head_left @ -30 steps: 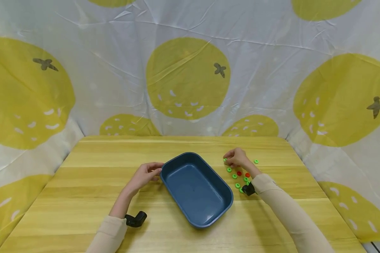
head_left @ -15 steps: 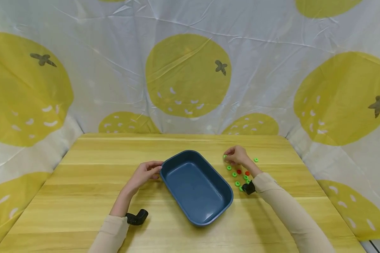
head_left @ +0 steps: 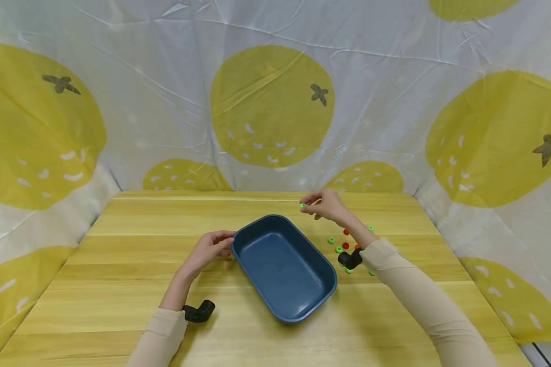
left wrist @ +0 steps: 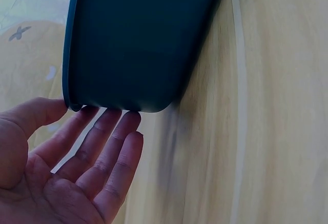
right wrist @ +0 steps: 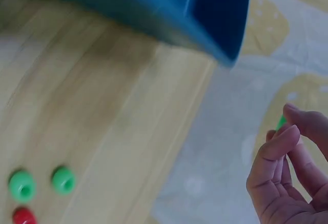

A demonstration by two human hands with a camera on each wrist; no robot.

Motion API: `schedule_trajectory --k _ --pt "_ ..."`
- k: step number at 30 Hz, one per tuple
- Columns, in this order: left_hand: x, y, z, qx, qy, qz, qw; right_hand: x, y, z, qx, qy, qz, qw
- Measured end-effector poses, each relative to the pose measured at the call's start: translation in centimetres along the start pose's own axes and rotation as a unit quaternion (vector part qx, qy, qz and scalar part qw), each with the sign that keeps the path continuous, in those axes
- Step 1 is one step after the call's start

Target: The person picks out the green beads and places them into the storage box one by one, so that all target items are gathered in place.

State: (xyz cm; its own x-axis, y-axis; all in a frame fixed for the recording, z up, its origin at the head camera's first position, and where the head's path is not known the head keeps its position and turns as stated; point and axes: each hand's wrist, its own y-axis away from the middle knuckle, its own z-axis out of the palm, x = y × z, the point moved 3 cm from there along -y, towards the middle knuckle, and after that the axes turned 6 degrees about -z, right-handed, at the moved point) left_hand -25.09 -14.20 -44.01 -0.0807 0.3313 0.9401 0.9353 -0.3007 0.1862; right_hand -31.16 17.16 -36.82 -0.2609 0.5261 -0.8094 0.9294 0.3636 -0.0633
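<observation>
In the head view, a blue rectangular plastic bin (head_left: 280, 275) stands at an angle on the table. My left hand (head_left: 211, 250) is at its left corner; in the left wrist view the fairly straight fingers (left wrist: 110, 155) touch the outer wall, with the thumb at the rim. Beyond the bin's far right side, my right hand (head_left: 327, 206) is raised and pinches a small green bead (head_left: 302, 205) between thumb and fingertips. The right wrist view shows only a sliver of that green bead (right wrist: 281, 122). The bin's inside looks bare.
Several green beads (head_left: 331, 240) and a few red beads (head_left: 346, 245) lie scattered right of the bin, partly hidden by my right forearm. The wooden table (head_left: 119, 285) ends at a fruit-patterned curtain (head_left: 165, 102) behind and at both sides.
The right hand has lifted a green bead off the table and carried it left and away, toward the bin's far end. The left hand stays at the bin's corner.
</observation>
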Motion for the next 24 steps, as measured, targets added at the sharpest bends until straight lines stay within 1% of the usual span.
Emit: schedule_trajectory --k 4,10,14,17,19,21,24 --pt "0.0 0.0 0.0 0.003 -0.002 0.002 1.0 -1.8 -0.8 2.1 -0.026 -0.006 -0.027 0.9993" --pt "-0.2 0.0 0.2 0.007 -0.01 -0.002 0.9999 -3.2 -1.7 5.7 -0.055 0.003 -0.059 0.9967" --pt "-0.1 0.0 0.2 0.01 -0.017 0.003 0.9998 -3.6 -2.2 8.2 -0.076 0.037 -0.089 0.9924" --pt "-0.1 0.0 0.2 0.01 -0.017 0.003 0.9998 -3.5 -2.4 10.1 -0.097 0.073 -0.115 0.9859" --pt "-0.1 0.0 0.2 0.011 -0.014 0.002 0.9998 -3.3 -2.4 11.4 -0.11 0.098 -0.124 0.9812" --pt "0.0 0.0 0.2 0.012 -0.011 0.0 0.9999 -3.1 -2.4 12.5 -0.124 0.119 -0.131 0.9763" --pt "0.0 0.0 0.2 0.012 -0.009 -0.004 0.9999 -2.9 -2.4 13.9 -0.14 0.143 -0.125 0.9717"
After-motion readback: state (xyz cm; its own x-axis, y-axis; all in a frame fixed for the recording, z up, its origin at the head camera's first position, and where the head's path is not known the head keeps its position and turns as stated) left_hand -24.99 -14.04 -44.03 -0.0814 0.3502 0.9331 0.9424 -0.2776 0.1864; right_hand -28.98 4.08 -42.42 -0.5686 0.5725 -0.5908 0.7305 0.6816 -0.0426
